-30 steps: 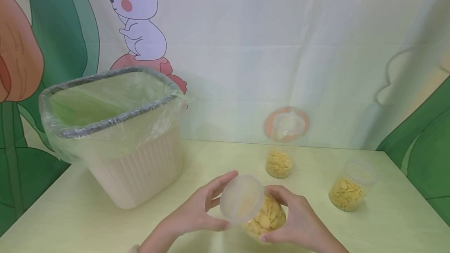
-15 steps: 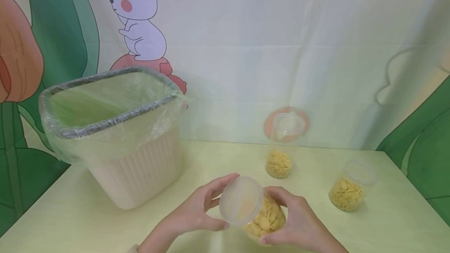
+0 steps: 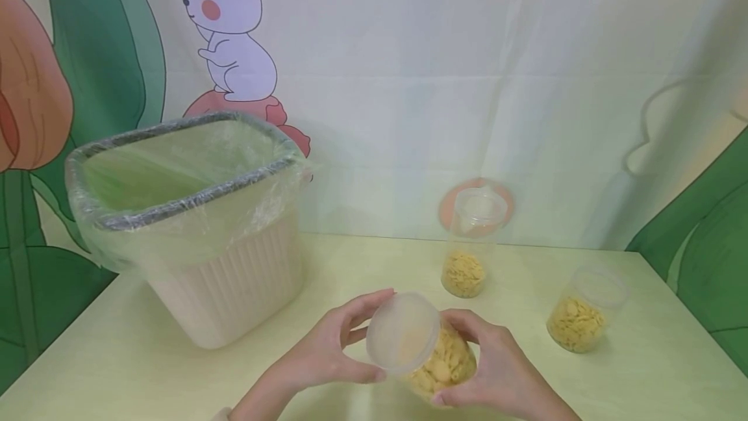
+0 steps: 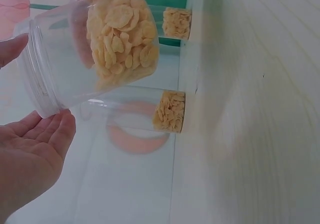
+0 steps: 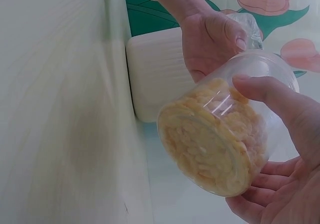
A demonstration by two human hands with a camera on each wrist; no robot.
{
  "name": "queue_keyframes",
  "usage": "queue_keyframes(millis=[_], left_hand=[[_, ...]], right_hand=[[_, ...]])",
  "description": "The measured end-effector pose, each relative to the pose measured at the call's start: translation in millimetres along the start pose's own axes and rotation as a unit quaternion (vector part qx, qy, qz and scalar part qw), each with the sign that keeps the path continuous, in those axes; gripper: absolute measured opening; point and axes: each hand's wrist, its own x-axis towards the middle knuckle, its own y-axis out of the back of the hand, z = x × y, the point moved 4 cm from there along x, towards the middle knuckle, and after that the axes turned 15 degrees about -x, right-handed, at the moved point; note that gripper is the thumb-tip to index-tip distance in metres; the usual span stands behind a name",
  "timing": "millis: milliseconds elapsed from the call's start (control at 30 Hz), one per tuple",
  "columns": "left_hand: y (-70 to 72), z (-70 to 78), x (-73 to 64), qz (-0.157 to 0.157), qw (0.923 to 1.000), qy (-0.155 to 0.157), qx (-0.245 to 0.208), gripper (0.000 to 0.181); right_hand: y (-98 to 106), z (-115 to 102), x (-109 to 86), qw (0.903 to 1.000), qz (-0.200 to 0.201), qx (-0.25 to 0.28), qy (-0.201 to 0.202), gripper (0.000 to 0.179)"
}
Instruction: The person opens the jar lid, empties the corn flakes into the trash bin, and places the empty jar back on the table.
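Observation:
A clear plastic jar (image 3: pixel 443 364) of cornflakes tilts in the air above the table, its translucent lid (image 3: pixel 403 333) facing up and to the left. My left hand (image 3: pixel 333 351) holds the lid's rim between thumb and fingertips, as the lid (image 4: pixel 39 68) in the left wrist view also shows. The lid sits on the jar's mouth. My right hand (image 3: pixel 487 369) grips the jar's body from the right. In the right wrist view its thumb lies on one side of the jar (image 5: pixel 215 134) and the fingers reach under the other; the cornflakes have slid toward the base.
Two more clear jars stand upright on the pale table (image 3: pixel 327 265): a taller jar (image 3: pixel 463 273) at the back and another jar (image 3: pixel 575 323) to the right, both part-filled with cornflakes. A bag-lined bin (image 3: pixel 234 284) occupies the left. Behind hangs a printed cloth (image 3: pixel 380 83).

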Motion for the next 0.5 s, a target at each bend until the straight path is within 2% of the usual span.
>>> queue_keyframes(millis=[500], left_hand=[[-2.7, -1.7, 0.8, 0.068, 0.9974, 0.022, 0.008, 0.077]], right_hand=[[1.3, 3.5, 0.9, 0.9999, 0.011, -0.003, 0.002, 0.073]])
